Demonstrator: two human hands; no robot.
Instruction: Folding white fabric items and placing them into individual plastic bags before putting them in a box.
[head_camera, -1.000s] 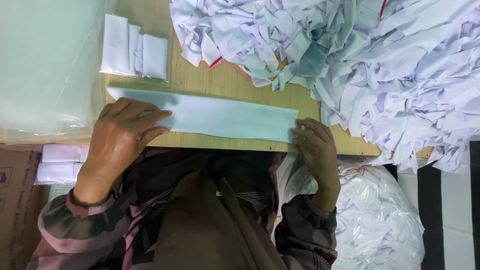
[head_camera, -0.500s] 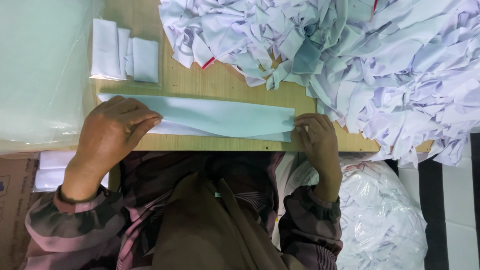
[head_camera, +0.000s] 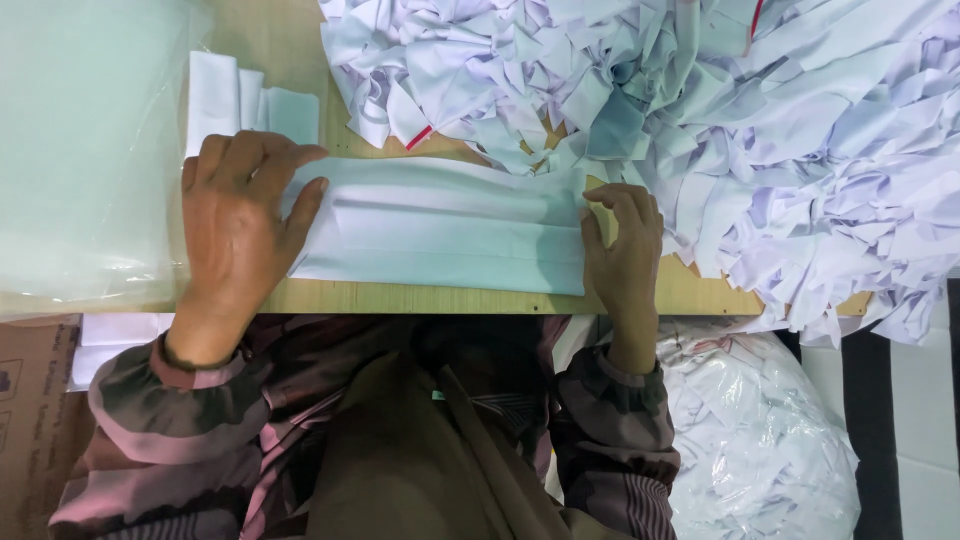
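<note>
One heap of white fabric scraps (head_camera: 760, 130) fills the far right of the wooden table (head_camera: 420, 297). Left lies a clear plastic sheet (head_camera: 85, 150). Between them, near the table's front edge, a folded white cloth strip (head_camera: 440, 225) lies flat. Left hand (head_camera: 235, 215) presses its left end, palm down, fingers spread; right hand (head_camera: 620, 240) pins the right end with bent fingers. Small folded white pieces (head_camera: 250, 105) sit just beyond.

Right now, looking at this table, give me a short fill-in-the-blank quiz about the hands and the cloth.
1. Both hands press on a long pale strip of ____ lying flat on the wooden table.
2. The left hand rests on the strip's ____ end.
3. Behind the right hand lies a big pile of white ____.
4. The small folded pieces lie beyond the ____ hand.

Missing words: cloth; left; scraps; left
</note>
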